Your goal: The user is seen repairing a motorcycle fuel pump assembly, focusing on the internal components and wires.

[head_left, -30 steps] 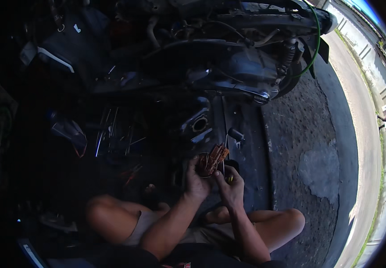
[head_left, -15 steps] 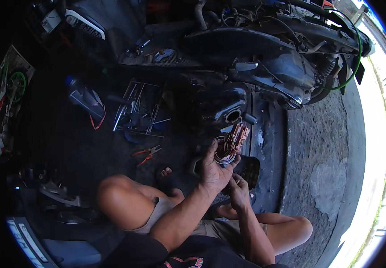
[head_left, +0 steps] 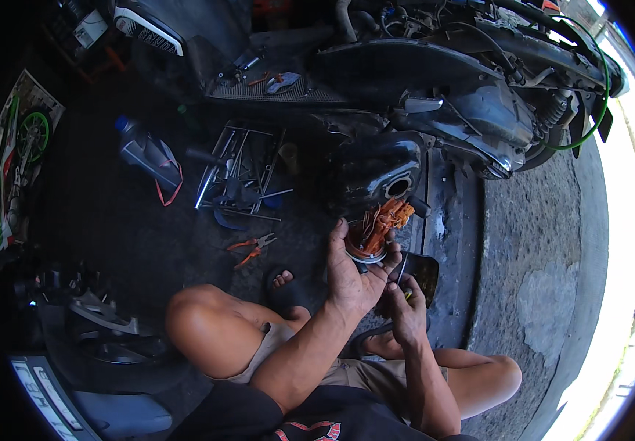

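a dark bottle [head_left: 148, 158] is resting on the floor [head_left: 130, 272], then metal tools [head_left: 236, 189] and orange-handled pliers [head_left: 257, 245] are lying. the left hand [head_left: 355, 285] is holding a rusty-orange part [head_left: 378, 231] near a black tank [head_left: 365, 165], its grip pinching the round base. rightward, the right hand [head_left: 408, 314] is pinching a slim yellow-handled tool [head_left: 408, 295], its shaft pointing up below the part.

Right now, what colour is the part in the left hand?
The part is mostly orange, clearest in the head view.
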Available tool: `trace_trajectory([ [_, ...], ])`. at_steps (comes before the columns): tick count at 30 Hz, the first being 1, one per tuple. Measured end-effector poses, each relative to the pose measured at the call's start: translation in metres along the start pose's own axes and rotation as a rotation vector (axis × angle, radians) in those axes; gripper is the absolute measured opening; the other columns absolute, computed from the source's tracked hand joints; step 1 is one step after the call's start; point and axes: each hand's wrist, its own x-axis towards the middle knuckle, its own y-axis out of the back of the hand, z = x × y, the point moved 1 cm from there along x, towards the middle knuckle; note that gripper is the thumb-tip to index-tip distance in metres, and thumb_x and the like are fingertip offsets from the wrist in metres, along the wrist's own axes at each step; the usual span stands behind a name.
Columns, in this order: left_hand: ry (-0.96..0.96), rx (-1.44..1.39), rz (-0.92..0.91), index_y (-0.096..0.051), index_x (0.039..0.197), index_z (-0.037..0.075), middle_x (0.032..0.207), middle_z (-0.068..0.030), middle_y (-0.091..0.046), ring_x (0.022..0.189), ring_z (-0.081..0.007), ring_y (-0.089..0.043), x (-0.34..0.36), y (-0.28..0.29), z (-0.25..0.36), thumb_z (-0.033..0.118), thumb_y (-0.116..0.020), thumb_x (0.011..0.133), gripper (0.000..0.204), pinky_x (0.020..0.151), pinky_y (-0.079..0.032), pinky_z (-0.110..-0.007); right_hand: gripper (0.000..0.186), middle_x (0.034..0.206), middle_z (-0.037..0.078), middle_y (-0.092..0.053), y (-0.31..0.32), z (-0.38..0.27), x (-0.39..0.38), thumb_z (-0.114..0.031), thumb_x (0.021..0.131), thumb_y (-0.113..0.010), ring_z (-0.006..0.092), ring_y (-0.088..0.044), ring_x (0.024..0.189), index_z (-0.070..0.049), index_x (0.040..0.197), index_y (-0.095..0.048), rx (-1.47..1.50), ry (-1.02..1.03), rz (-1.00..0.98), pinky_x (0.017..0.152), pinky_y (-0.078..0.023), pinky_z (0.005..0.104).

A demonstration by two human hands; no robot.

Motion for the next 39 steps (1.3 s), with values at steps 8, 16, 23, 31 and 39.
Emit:
trace_trajectory([
  [8, 0.049, 0.004, 0.064, -0.059, 0.131, 0.003, 0.106, -0.0168, -0.068, 0.09, -0.0257, -0.067, -0.004, -0.014, -0.002, 0.055, -0.048, 0.099, 0.062, 0.075, -0.059, -0.037, 0.048, 0.089, 0.006, -0.065, 0.014, -0.05, -0.025, -0.012, 0.103, -0.057, 0.0093, -0.062, 0.069, 0.004, 0.147, -0.045, 0.005, 0.138, 0.007, 0.059, -0.051, 0.0226],
  [16, 0.151, -0.076, -0.108, -0.056, 0.135, 0.0, 0.108, -0.0188, -0.067, 0.091, -0.0283, -0.066, -0.006, -0.014, -0.005, 0.049, -0.052, 0.098, 0.062, 0.074, -0.059, -0.036, 0.049, 0.084, 0.007, -0.07, 0.01, -0.086, -0.053, -0.012, 0.099, -0.064, 0.0082, -0.062, 0.069, 0.001, 0.144, -0.05, -0.159, 0.222, 0.015, 0.065, -0.051, 0.0242],
  [23, 0.191, -0.106, -0.075, -0.059, 0.13, 0.001, 0.11, -0.0178, -0.069, 0.092, -0.0306, -0.07, -0.007, -0.011, -0.009, 0.049, -0.053, 0.098, 0.058, 0.079, -0.062, -0.04, 0.044, 0.077, 0.004, -0.07, 0.003, -0.093, -0.058, -0.009, 0.097, -0.066, 0.0039, -0.059, 0.063, 0.0, 0.139, -0.057, -0.227, 0.324, -0.015, 0.055, -0.046, 0.0214],
  [31, 0.125, -0.096, -0.142, -0.051, 0.139, -0.001, 0.114, -0.0227, -0.065, 0.101, -0.0335, -0.068, -0.005, -0.004, -0.01, 0.05, -0.053, 0.097, 0.067, 0.087, -0.061, -0.042, 0.044, 0.073, 0.001, -0.065, 0.002, -0.093, -0.058, -0.007, 0.094, -0.068, 0.0036, -0.053, 0.058, -0.002, 0.136, -0.06, -0.274, 0.287, -0.028, 0.055, -0.043, 0.0218],
  [39, 0.231, -0.185, -0.261, -0.056, 0.135, 0.002, 0.124, -0.0246, -0.063, 0.107, -0.0385, -0.067, -0.005, -0.002, -0.01, 0.04, -0.057, 0.097, 0.054, 0.094, -0.059, -0.048, 0.032, 0.072, 0.001, -0.064, 0.006, -0.091, -0.058, -0.009, 0.093, -0.067, 0.005, -0.055, 0.063, 0.0, 0.124, -0.064, -0.274, 0.353, 0.015, 0.059, -0.044, 0.0231],
])
